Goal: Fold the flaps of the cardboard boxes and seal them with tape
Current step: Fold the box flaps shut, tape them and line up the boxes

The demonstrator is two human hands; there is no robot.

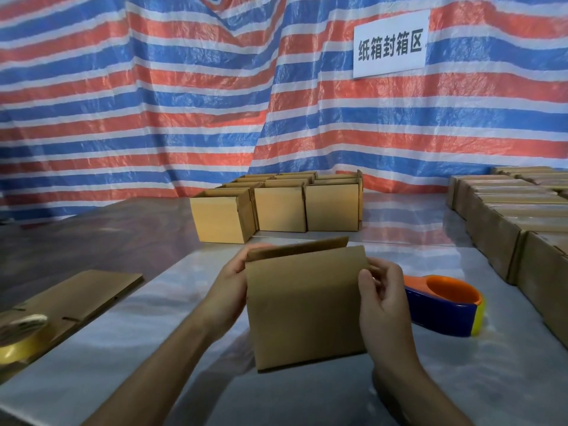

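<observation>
Head view: the task is judged partly complete. Along the right edge of the table (138,348) stands a row of closed boxes (504,222) whose tops carry a glossy strip, apparently tape. Near the middle of the far edge, a block of erected boxes (276,207) stands with tops open and unsealed. The current box (304,309) is held above the near middle of the table, collapsed nearly flat, its far panel parting slightly at the top; no flap is folded and no tape is applied. The left hand (229,287) grips its left edge, fingers wrapped behind. The right hand (381,299) pinches its right edge, thumb on the front panel. The board is plain brown cardboard, matte, with straight creases. The tape dispenser (445,305), smooth blue, orange and yellow plastic, lies just beside the right hand. Flat blanks (86,296) and a glossy yellowish tape roll (18,336) lie at the near left edge. The table surface is reflective.
</observation>
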